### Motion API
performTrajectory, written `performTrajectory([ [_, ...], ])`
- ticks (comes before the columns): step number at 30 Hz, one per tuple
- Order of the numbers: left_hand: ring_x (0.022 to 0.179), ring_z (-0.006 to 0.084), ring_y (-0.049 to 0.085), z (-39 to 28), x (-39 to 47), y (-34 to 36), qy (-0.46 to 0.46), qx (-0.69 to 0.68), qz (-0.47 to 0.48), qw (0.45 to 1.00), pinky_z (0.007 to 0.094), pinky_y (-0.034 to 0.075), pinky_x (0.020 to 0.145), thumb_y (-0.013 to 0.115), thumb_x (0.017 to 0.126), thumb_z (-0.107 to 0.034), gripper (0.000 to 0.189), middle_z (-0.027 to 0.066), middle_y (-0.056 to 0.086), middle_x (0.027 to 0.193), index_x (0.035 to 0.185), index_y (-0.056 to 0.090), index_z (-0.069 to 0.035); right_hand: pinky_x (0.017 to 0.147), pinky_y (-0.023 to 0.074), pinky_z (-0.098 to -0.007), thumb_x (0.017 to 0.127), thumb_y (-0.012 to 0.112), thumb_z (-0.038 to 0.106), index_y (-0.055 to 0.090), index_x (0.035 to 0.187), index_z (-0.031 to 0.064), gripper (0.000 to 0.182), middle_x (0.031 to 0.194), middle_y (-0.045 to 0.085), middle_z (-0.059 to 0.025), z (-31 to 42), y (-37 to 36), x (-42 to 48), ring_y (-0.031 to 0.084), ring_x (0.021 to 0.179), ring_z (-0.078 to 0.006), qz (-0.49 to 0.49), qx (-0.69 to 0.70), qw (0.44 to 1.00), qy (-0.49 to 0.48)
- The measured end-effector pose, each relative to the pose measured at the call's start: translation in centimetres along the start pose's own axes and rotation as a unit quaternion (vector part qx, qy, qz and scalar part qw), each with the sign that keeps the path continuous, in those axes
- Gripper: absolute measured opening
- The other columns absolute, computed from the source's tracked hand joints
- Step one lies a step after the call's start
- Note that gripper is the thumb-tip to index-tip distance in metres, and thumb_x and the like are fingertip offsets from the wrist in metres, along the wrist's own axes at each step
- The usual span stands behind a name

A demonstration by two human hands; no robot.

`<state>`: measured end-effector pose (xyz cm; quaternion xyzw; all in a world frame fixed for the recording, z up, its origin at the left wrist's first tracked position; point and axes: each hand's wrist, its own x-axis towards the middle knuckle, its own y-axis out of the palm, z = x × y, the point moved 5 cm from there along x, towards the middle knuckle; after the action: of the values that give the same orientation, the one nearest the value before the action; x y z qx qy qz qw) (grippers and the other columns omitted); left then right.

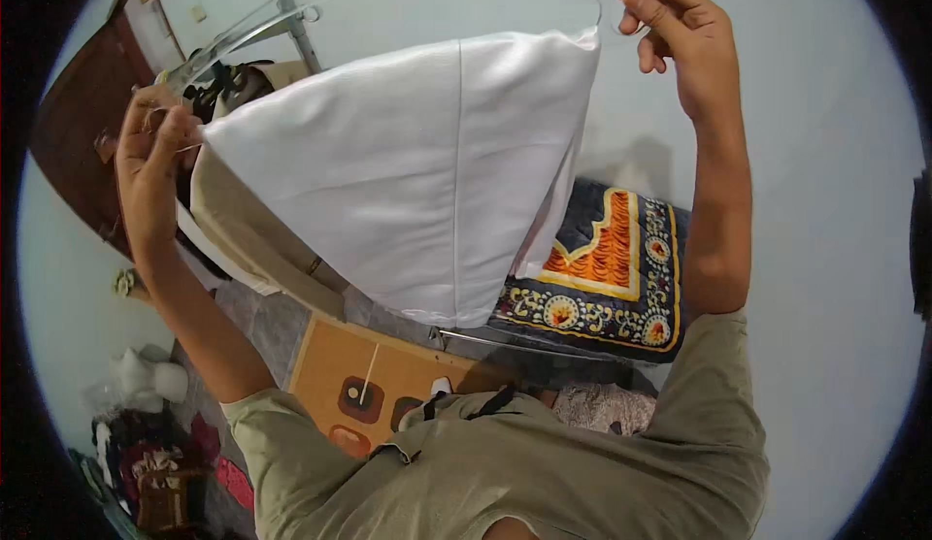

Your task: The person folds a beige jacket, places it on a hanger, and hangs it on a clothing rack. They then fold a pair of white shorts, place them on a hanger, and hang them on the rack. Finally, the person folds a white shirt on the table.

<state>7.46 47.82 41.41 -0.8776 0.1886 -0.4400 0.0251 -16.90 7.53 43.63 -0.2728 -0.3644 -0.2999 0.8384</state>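
Observation:
A white cloth (415, 169) with a vertical seam hangs in front of me, its upper edge slanting up to the right. My left hand (153, 154) is raised at the left with its fingers closed at the cloth's upper left corner; that hand is partly blurred. My right hand (666, 38) is raised at the upper right, thumb and forefinger pinching a thin wire or cord that curves across the top. The cloth's upper right corner hangs just left of this hand, apart from its fingers, beside a thin curved strand.
A metal rack (295, 27) with garments (255, 212) stands behind at the left. A patterned dark and orange textile (619, 271) hangs at the right. An orange-brown mat (320, 365) lies on the floor. White mannequin forms (149, 376) and piled clothes (156, 453) are at the lower left.

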Motion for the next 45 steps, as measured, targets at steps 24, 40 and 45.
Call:
performTrajectory([
  [24,0.074,0.0100,0.058,12.1,-20.8,-16.1,-0.214,0.221,-0.123,0.943,0.0249,0.046,0.064,0.055,0.099,-0.010,0.010,0.0024,0.061,0.081,0.103,0.059,-0.001,0.054,0.0553,-0.0264,0.099,0.054,0.006,0.063,0.109,0.0039,0.014,0.092,0.061,-0.0056,-21.0,50.9,-10.1,0.062,0.067,-0.0134,0.127,0.366,0.841,0.377],
  [40,0.073,0.0304,0.064,21.1,0.3,-7.1,-0.106,0.260,-0.094,0.955,0.0363,0.049,0.068,0.059,0.090,-0.008,0.011,0.0172,0.067,0.085,0.098,0.060,-0.001,0.096,0.0480,-0.0394,0.090,0.048,0.010,0.071,0.106,0.0103,0.029,0.115,0.069,-0.0131,-34.9,55.6,2.0,0.064,0.107,-0.0321,-0.219,0.043,0.841,0.493],
  [45,0.073,0.0291,0.066,22.1,4.9,-7.5,-0.085,0.251,-0.103,0.959,0.0373,0.049,0.069,0.059,0.090,-0.008,0.009,0.0162,0.068,0.082,0.096,0.060,-0.002,0.092,0.0514,-0.0401,0.088,0.052,0.012,0.073,0.103,0.0099,0.027,0.114,0.070,-0.0152,-35.4,54.4,7.8,0.066,0.106,-0.0322,-0.207,0.012,0.857,0.471],
])
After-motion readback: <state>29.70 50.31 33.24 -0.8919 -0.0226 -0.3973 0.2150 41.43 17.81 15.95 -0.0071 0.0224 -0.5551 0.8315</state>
